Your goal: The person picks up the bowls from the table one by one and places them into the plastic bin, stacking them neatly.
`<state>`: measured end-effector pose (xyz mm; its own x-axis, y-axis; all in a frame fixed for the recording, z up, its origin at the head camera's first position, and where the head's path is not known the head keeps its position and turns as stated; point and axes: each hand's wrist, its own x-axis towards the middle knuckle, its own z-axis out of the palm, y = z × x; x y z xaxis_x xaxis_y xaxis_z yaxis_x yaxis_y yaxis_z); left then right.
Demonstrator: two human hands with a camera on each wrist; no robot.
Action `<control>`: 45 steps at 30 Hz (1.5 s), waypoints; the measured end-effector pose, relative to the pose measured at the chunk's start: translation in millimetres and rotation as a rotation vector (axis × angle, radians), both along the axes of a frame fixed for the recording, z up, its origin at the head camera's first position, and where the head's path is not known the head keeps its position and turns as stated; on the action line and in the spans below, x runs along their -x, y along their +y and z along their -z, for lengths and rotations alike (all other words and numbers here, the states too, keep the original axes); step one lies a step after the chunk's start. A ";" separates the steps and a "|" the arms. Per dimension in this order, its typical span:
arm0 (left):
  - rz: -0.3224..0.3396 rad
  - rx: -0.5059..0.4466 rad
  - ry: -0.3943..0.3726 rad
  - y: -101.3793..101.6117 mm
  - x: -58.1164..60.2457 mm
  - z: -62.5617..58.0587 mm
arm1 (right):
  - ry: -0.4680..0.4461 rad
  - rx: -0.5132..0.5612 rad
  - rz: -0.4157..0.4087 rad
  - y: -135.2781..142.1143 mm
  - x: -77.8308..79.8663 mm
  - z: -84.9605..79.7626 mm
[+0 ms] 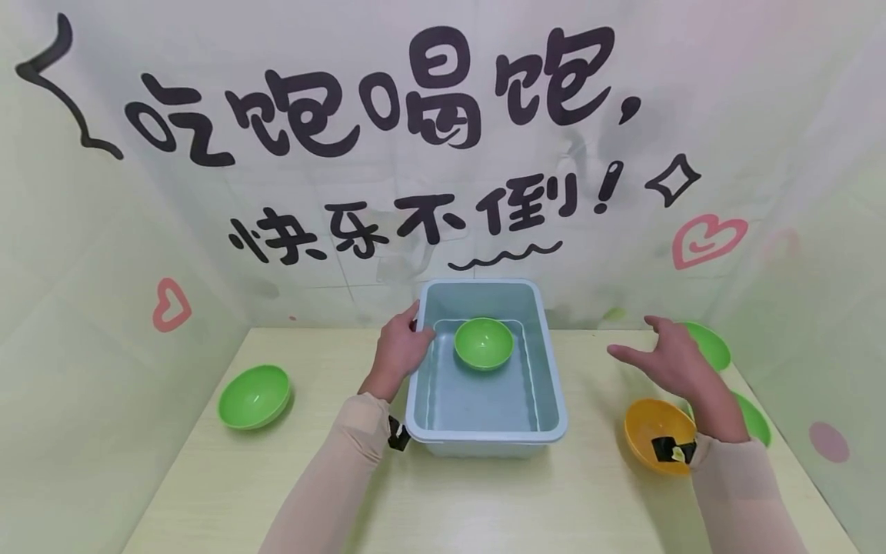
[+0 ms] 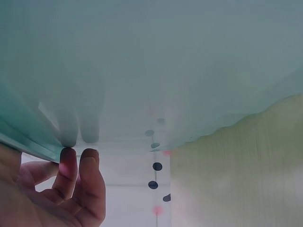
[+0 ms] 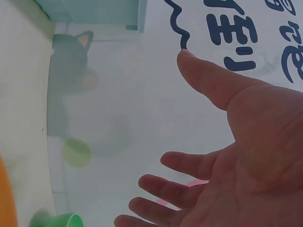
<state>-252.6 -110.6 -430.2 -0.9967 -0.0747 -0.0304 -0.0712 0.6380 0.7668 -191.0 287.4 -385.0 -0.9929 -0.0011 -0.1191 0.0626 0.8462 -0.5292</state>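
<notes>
A light blue rectangular plastic basin stands mid-table, with one green bowl inside it toward the far end. My left hand grips the basin's left rim, thumb over the edge. In the left wrist view, the fingers are bent against the basin's outer wall. My right hand hovers on the right with thumb and fingers spread, holding nothing. Beneath its wrist is an orange bowl, partly hidden by the wrist strap.
Another green bowl sits at the left of the pale table. Two more stand at the right edge, a far green bowl and a nearer green bowl, both partly covered by the right arm. A printed curtain hangs behind the table.
</notes>
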 end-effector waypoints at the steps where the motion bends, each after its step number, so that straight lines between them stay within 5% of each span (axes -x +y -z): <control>1: 0.000 0.001 0.000 0.0 0.0 -0.1 | -0.003 -0.003 0.003 0.7 -1.7 1.7; 19: 0.000 0.005 -0.010 -0.2 1.8 1.6 | -0.041 0.013 0.025 14.5 -36.8 32.3; 36: -0.012 0.023 -0.024 1.5 0.5 1.2 | -0.210 -0.016 0.147 14.4 -64.8 58.2; 45: -0.023 0.036 -0.029 2.6 1.0 0.3 | -0.218 -0.050 0.197 12.6 -74.8 62.8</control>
